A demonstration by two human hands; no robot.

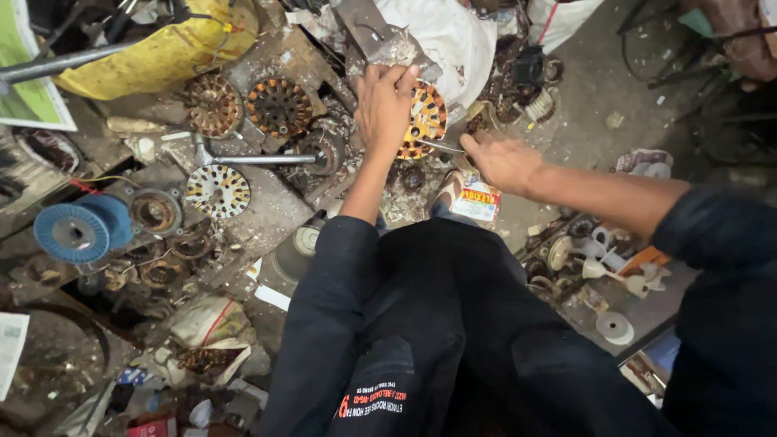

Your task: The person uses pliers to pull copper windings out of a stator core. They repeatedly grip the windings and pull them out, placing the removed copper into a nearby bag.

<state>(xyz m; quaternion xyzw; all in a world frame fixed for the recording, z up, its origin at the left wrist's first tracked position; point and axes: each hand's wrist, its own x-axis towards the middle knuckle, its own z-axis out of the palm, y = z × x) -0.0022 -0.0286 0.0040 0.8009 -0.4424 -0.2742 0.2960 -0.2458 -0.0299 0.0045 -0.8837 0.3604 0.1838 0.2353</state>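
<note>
Blue thread on a spool (74, 231) is seen at the left edge of the bench (267, 210), with a white-spotted stator disc (218, 191) beside it and two copper-wound stators (278, 106) above, in the upper left. At top centre the left hand (384, 105) is laid on an orange-and-yellow wound stator (428, 120), its fingers pressed together over the rim. Just right, a thin metal rod (441, 146) is pinched by the right hand (502, 160), tip touching that stator.
</note>
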